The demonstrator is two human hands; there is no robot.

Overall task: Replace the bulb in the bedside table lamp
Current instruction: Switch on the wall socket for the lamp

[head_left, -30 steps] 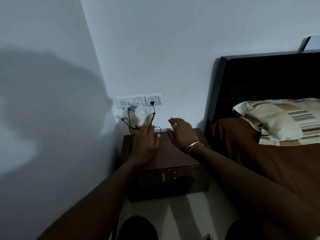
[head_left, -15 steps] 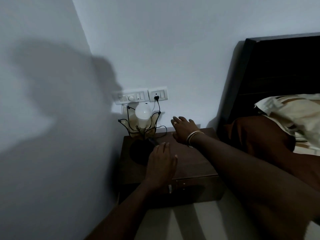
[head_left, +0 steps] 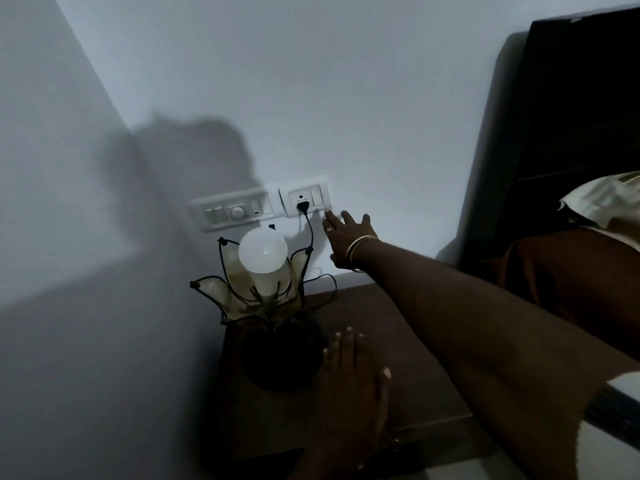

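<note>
The round white frosted bulb (head_left: 263, 250) sits upright in the petal-shaped lamp with dark wire-edged amber glass leaves (head_left: 258, 292), unlit, at the far left corner of the dark brown wooden bedside table (head_left: 388, 327), close to the wall. The lamp's round black base (head_left: 277, 355) rests on the tabletop. From the lamp a thin black cord (head_left: 310, 233) climbs toward one o'clock to a black plug (head_left: 303, 206) seated in the white wall socket plate (head_left: 304, 195). At nine o'clock of that plate is a longer white switch panel with a round dial (head_left: 232, 211).

The right hand (head_left: 346, 242), with a ring and thin metal bangles (head_left: 360, 247) at the wrist, reaches to the wall at three o'clock of the bulb; its fingers are spread and loose, holding nothing, the fingertips (head_left: 329, 216) at the lower right corner of the socket plate. Whether they touch it cannot be told. The left hand (head_left: 349, 386) lies flat and relaxed, palm down on the tabletop at five o'clock of the lamp, just beside the black base, gripping nothing.

At three o'clock of the table stands a dark wooden headboard (head_left: 571, 116), with a cream pillow (head_left: 609, 199) and a brown bedcover (head_left: 568, 275) below it.
</note>
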